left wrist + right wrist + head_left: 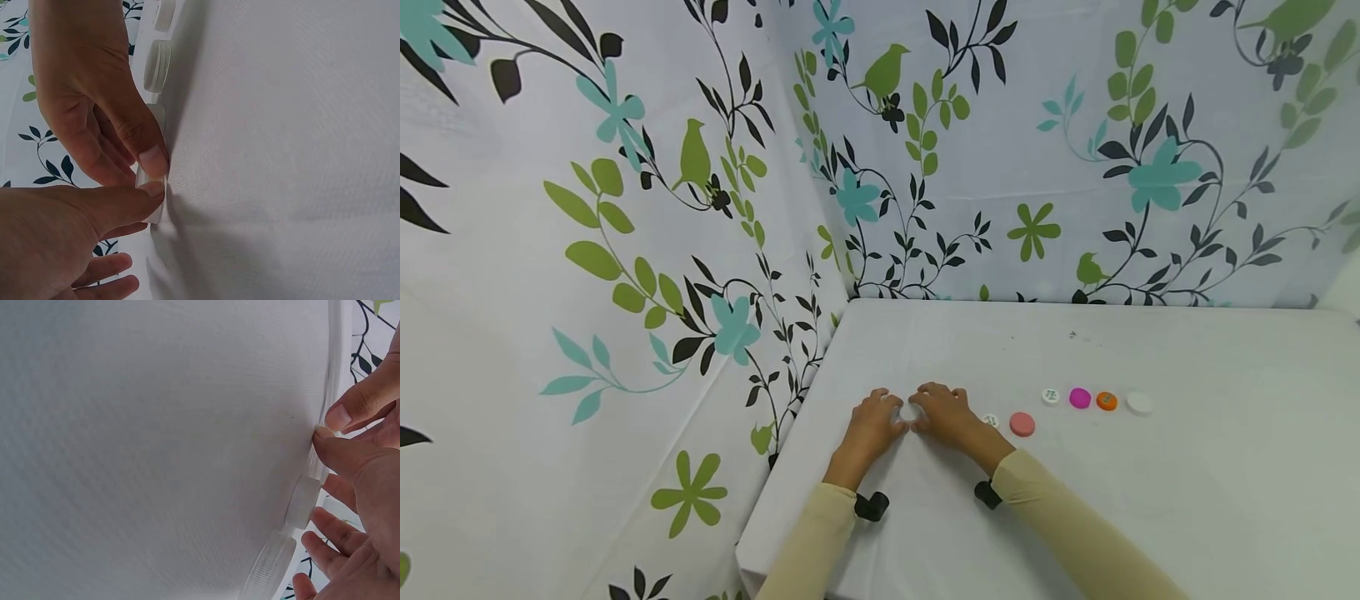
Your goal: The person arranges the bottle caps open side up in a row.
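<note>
Both hands meet at the left part of the white table (940, 533), around a small pale white lid (909, 413). My left hand (874, 425) grips it from the left, thumb along its near edge. From the right, my right hand (951, 417) pinches the same lid, its thumb tip next to the left thumb. In the left wrist view the white edge of the lid (154, 216) shows beneath the thumbs; the fingers hide much of the rest. A white cap with dark print (991, 421) lies just beyond the right wrist, partly covered by it.
Right of the hands lie a coral cap (1022, 424), a white printed cap (1050, 397), a magenta cap (1079, 398), an orange cap (1107, 402) and a plain white cap (1139, 404). A patterned curtain (1000, 167) hangs along the table's left and back edges.
</note>
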Action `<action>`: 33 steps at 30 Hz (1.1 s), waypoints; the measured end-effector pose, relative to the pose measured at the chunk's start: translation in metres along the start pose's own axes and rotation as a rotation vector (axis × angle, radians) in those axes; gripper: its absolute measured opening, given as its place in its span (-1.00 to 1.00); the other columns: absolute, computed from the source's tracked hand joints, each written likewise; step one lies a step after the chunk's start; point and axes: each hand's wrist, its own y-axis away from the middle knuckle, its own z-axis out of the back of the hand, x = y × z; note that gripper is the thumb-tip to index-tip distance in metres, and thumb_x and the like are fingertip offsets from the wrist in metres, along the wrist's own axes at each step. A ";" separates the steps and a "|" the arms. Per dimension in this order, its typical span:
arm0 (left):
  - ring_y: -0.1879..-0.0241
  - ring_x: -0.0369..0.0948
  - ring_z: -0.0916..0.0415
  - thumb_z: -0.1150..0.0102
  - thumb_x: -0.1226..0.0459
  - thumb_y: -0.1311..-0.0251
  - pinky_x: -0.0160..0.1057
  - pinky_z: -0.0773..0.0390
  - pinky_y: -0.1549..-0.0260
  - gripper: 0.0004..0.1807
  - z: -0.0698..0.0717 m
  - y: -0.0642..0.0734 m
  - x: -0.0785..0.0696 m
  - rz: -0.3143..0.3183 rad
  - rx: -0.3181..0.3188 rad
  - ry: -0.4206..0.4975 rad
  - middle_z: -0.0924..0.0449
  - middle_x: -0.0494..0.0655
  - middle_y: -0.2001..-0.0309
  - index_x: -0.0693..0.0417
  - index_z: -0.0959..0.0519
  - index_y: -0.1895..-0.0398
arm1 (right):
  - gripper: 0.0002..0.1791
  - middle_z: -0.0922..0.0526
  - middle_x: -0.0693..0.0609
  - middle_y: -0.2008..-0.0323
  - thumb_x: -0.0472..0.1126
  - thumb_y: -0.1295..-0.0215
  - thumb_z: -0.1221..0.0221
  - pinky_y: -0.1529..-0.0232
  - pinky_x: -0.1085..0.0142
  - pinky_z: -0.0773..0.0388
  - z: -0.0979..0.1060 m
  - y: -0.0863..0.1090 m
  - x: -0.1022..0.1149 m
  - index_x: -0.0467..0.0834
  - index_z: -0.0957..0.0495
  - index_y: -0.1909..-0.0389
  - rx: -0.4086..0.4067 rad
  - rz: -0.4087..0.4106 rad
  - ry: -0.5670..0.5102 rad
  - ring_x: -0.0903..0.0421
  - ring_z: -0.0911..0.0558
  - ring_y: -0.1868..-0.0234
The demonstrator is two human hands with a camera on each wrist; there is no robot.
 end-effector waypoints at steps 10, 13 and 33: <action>-0.31 0.19 -0.51 -0.48 0.18 -0.28 0.24 -0.46 -0.27 -0.62 -0.003 -0.003 -0.004 0.018 -0.014 0.006 -0.53 0.23 -0.32 0.15 -0.68 -0.08 | -0.53 -0.57 -0.17 -0.32 0.01 -0.39 -0.39 -0.21 -0.26 -0.36 -0.002 -0.001 -0.001 -0.12 -0.66 -0.21 -0.025 0.022 -0.026 -0.20 -0.47 -0.41; -0.29 0.18 -0.52 -0.49 0.18 -0.28 0.24 -0.47 -0.26 -0.63 -0.003 -0.003 -0.004 0.018 -0.014 -0.002 -0.53 0.22 -0.31 0.14 -0.68 -0.07 | -0.54 -0.58 -0.16 -0.31 -0.01 -0.38 -0.39 -0.21 -0.26 -0.38 -0.003 -0.002 -0.001 -0.12 -0.66 -0.20 -0.033 0.027 -0.020 -0.20 -0.48 -0.40; -0.16 0.19 -0.59 -0.48 0.05 -0.29 0.25 -0.51 -0.18 -0.43 0.002 -0.002 0.000 -0.025 -0.107 0.107 -0.56 0.25 -0.21 0.29 -0.59 -0.15 | -0.60 -0.43 -0.22 -0.45 0.00 -0.60 -0.16 -0.24 -0.30 -0.36 0.012 -0.008 0.001 -0.22 -0.67 -0.17 -0.003 0.018 -0.071 -0.25 -0.42 -0.46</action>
